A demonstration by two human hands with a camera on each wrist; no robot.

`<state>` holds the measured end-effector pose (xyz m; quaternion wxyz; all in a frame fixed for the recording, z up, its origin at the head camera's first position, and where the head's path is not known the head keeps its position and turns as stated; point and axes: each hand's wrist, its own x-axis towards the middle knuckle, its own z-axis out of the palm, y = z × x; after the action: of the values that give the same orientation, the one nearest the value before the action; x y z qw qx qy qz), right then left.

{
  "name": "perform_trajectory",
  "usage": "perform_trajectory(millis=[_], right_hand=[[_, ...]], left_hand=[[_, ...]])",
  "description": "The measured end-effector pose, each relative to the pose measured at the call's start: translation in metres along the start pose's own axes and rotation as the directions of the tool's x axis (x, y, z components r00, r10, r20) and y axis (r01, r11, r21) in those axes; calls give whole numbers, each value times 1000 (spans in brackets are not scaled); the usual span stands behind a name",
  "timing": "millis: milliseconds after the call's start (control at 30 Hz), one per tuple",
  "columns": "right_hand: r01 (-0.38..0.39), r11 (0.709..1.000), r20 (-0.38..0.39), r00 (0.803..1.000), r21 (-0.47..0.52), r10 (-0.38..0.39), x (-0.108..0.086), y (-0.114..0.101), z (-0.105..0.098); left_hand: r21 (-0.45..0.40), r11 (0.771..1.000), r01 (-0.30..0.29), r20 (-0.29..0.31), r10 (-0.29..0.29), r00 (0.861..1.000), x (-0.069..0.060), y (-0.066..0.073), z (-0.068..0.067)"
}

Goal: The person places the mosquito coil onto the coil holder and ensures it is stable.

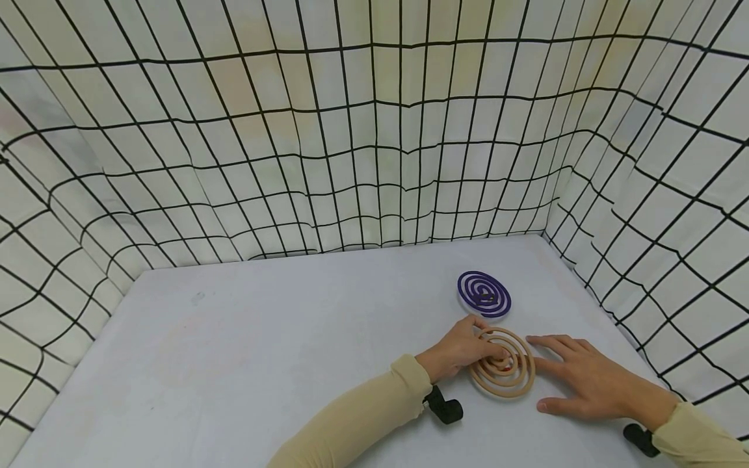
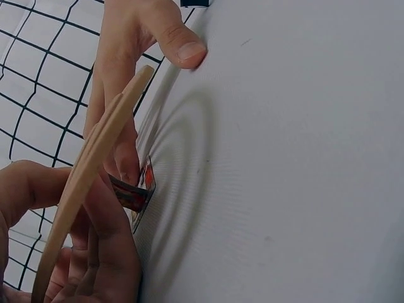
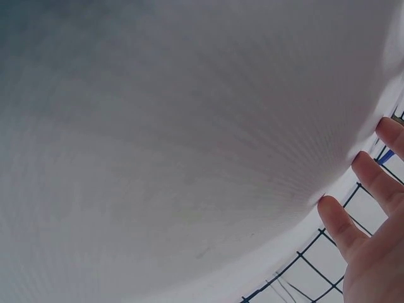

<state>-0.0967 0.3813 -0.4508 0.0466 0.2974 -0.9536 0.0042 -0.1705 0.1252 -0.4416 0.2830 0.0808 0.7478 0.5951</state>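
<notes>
Our left hand (image 1: 459, 348) pinches the tan spiral (image 2: 95, 151); our right hand (image 1: 591, 377), fingers extended, lies at its three o'clock. A slipping pinch could jostle the red item (image 2: 148, 178) beneath.

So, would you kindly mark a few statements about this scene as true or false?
1. The left hand holds the tan coil. True.
2. The tan coil lies flat on the table. False: the left wrist view shows it tilted and raised, casting a shadow.
3. The purple coil lies beyond the tan one, as the head view shows. True.
4. The right hand grips the purple coil. False: its fingers are spread and apart from that coil.
5. A dark grid rises behind the table. True.
</notes>
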Motion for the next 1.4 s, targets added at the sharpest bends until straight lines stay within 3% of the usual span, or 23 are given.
perform_trajectory(millis=[1400], right_hand=[[-8, 1000, 16, 1000, 16, 8, 0, 1, 0]], left_hand=[[-12, 1000, 0, 63, 1, 998, 10, 0, -5]])
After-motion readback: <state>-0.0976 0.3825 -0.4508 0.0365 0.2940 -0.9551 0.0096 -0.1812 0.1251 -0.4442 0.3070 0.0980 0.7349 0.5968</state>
